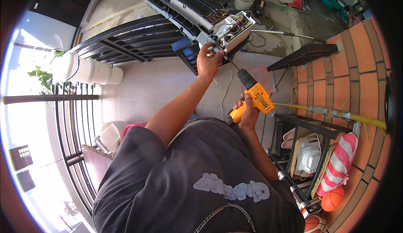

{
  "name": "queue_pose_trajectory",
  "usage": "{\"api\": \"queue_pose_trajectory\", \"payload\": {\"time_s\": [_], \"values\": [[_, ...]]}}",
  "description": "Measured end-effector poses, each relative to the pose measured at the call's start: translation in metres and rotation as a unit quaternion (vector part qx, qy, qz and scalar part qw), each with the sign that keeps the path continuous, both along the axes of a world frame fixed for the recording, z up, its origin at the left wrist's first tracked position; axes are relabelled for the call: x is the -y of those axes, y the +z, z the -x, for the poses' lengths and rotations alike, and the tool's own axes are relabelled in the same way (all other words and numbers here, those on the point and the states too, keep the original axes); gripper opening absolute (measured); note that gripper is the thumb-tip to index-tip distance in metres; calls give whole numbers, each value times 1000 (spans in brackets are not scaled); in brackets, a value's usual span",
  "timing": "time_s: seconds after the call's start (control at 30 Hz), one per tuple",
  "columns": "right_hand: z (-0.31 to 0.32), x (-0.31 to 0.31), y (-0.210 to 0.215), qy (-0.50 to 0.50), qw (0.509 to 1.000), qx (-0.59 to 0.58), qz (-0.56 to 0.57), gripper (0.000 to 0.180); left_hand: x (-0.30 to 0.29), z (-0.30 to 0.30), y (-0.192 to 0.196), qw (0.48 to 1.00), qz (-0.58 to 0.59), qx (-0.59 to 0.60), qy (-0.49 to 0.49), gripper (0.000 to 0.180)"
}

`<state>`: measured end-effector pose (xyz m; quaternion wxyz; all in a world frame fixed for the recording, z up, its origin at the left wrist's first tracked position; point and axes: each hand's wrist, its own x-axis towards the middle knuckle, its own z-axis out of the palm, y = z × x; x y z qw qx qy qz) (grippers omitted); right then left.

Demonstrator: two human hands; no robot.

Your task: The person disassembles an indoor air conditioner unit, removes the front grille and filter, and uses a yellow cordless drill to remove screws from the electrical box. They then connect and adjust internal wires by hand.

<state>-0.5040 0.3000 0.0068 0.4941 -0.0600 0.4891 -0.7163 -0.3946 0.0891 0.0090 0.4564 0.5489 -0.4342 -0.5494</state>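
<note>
An opened indoor air conditioner unit (184, 13) lies slantwise ahead of me, its right end baring a wiring compartment (233, 28) with coloured wires and a white part. My left hand (208, 62) reaches to the near corner of that end, fingers bent and pinched there; what sits between them is too small to make out. In my right hand (248, 111) is a yellow and black cordless drill (258, 96), gripped by its handle. Its long thin bit points up and left, and the tip ends close to my left fingertips at the unit's corner.
A black slatted metal frame (121, 42) stands under and left of the unit. White buckets (94, 69) lie at left. To the right are a tiled brick-coloured wall (323, 69), a black shelf (294, 126) and a basketball (333, 199). A pale cord (226, 90) trails on the floor.
</note>
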Motion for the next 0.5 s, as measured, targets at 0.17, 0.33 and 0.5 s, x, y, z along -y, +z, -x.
{"api": "queue_pose_trajectory", "payload": {"time_s": [0.17, 0.33, 0.5], "values": [[0, 0, -9, 2, 1000, 10, -5, 23, 0, 0, 1, 1000, 16, -25, 1, 58], [0, -1, -16, 15, 998, 63, -23, 22, -3, 0, -3, 999, 38, -27, 0, 52], [1, -2, -18, 16, 998, 49, -21, 22, 6, -10, -6, 997, 42, 44, -37, 49]]}}
